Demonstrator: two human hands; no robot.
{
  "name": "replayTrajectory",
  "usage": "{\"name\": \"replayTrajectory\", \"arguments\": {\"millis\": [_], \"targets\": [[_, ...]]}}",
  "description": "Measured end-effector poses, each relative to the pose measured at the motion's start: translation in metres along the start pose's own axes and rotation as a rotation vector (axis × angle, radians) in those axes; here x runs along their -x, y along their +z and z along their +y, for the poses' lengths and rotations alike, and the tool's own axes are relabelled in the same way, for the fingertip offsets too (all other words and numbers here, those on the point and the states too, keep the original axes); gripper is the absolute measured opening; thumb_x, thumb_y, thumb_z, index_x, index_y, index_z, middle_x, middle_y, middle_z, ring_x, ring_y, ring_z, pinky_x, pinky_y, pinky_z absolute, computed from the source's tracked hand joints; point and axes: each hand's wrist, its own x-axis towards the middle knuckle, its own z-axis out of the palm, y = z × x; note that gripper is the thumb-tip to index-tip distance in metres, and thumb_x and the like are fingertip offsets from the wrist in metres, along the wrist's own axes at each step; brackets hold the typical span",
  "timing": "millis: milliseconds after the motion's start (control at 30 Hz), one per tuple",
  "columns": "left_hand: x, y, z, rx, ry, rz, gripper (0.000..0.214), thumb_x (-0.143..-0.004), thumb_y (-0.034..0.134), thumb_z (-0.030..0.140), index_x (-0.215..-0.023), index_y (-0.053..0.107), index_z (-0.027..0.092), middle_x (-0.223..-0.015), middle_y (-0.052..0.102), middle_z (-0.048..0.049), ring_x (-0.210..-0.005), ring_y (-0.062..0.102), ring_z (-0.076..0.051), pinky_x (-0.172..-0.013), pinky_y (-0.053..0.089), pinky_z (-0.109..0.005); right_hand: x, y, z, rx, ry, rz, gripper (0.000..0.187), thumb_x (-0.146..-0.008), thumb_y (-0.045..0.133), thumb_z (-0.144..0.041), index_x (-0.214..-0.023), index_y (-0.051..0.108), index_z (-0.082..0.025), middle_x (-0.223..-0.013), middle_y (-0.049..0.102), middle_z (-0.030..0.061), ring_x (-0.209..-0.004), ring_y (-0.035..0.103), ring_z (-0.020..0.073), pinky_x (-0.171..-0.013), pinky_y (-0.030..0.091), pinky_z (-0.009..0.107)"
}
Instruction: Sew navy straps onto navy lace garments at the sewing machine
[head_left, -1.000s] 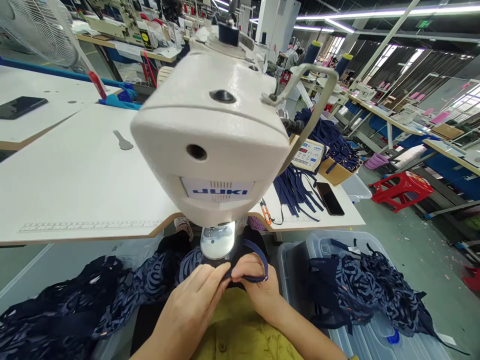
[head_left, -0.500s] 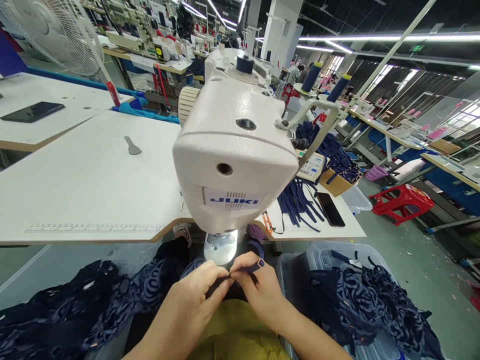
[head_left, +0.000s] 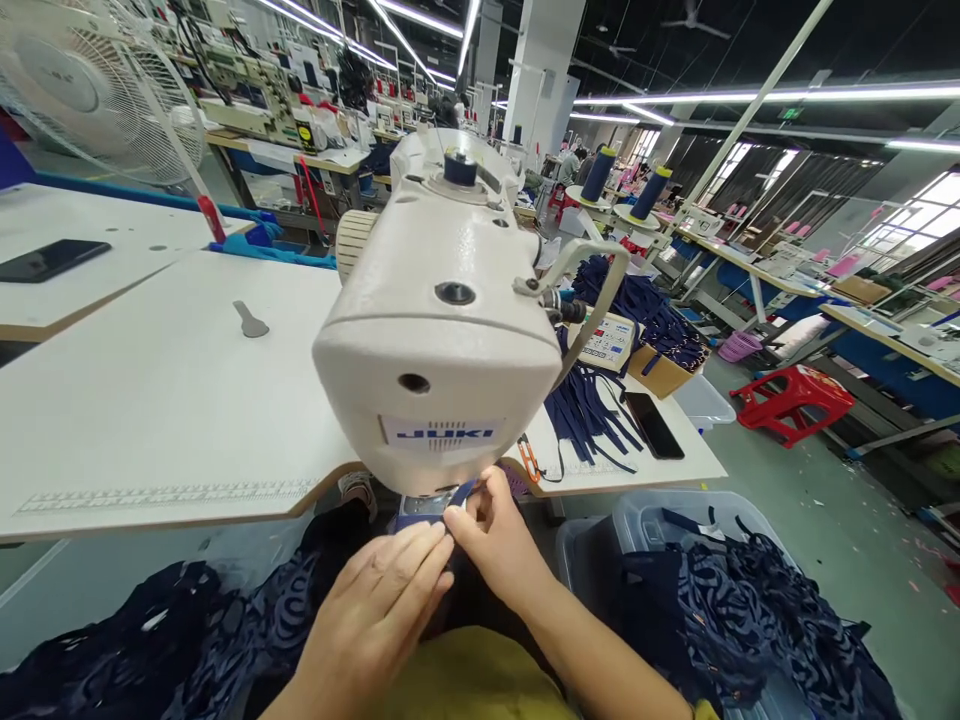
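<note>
My right hand [head_left: 496, 545] pinches a narrow navy strap [head_left: 464, 493] just below the head of the white sewing machine [head_left: 442, 345]. Part of the strap lies at the machine's small lit sewing bed [head_left: 421, 505]. My left hand [head_left: 384, 600] is close beside it, fingers pressed together over the near part of the strap and thumb underneath. Its fingertips almost touch those of my right hand. The fingers hide most of the strap there, and the machine head covers the needle area.
Navy patterned garments [head_left: 750, 610] fill a plastic bin [head_left: 637, 515] at right; more garments [head_left: 142, 625] lie at left. On the table [head_left: 187, 420] are navy strips [head_left: 589, 410], a phone [head_left: 654, 425], orange snips [head_left: 529, 460] and a flat metal piece [head_left: 250, 320]. A red stool [head_left: 795, 400] stands beyond.
Both hands have moved forward and up from in front of the machine, bringing the strap to the bed under its head. My left fingers have straightened. The view has shifted slightly.
</note>
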Motion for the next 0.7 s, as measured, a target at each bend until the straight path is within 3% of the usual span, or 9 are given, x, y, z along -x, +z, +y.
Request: {"name": "replayTrajectory", "arguments": {"millis": [100, 233, 400, 567, 700], "targets": [[0.003, 0.001, 0.006, -0.062, -0.022, -0.022, 0.039, -0.084, 0.059, 0.024, -0.123, 0.055, 0.018, -0.114, 0.068, -0.0068, -0.106, 0.062, -0.019, -0.096, 0.035, -0.033, -0.005, 0.0, 0.001, -0.176, 0.089, -0.088, 0.025, -0.079, 0.061, -0.024, -0.099, 0.046, -0.022, -0.073, 0.044, -0.0056, -0.061, 0.043, 0.0095, -0.061, 0.042, 0.021], [-0.001, -0.001, 0.006, -0.104, -0.023, -0.063, 0.038, -0.086, 0.054, 0.024, -0.123, 0.055, 0.02, -0.118, 0.067, -0.0042, -0.106, 0.062, -0.018, -0.087, 0.037, -0.03, -0.011, 0.0, 0.0, -0.223, 0.065, -0.062, 0.021, -0.081, 0.058, -0.023, -0.1, 0.048, -0.022, -0.08, 0.052, -0.0025, -0.071, 0.051, 0.0115, -0.069, 0.045, 0.023], [-0.01, 0.001, 0.006, -0.194, -0.026, -0.047, 0.032, -0.089, 0.046, 0.023, -0.119, 0.057, 0.018, -0.116, 0.068, -0.0019, -0.104, 0.063, -0.016, -0.083, 0.037, -0.03, -0.026, -0.008, -0.003, -0.012, -0.022, -0.042, 0.006, -0.085, 0.049, -0.022, -0.09, 0.052, -0.021, -0.072, 0.053, -0.0024, -0.065, 0.051, 0.0122, -0.068, 0.047, 0.025], [-0.018, 0.004, 0.007, -0.262, -0.048, -0.013, 0.031, -0.091, 0.046, 0.027, -0.117, 0.058, 0.016, -0.113, 0.069, -0.0033, -0.103, 0.063, -0.018, -0.083, 0.038, -0.032, -0.044, -0.014, -0.008, 0.237, -0.154, -0.024, 0.009, -0.08, 0.052, -0.014, -0.083, 0.059, -0.019, -0.067, 0.055, -0.0016, -0.067, 0.053, 0.0147, -0.07, 0.046, 0.027], [-0.02, 0.005, 0.008, -0.276, -0.086, 0.011, 0.033, -0.088, 0.051, 0.029, -0.119, 0.058, 0.019, -0.113, 0.069, -0.0032, -0.102, 0.063, -0.019, -0.081, 0.036, -0.032, -0.052, -0.013, -0.015, 0.294, -0.221, -0.057, 0.014, -0.08, 0.05, -0.012, -0.083, 0.061, -0.02, -0.061, 0.055, -0.0021, -0.063, 0.054, 0.0155, -0.067, 0.045, 0.028]]}}
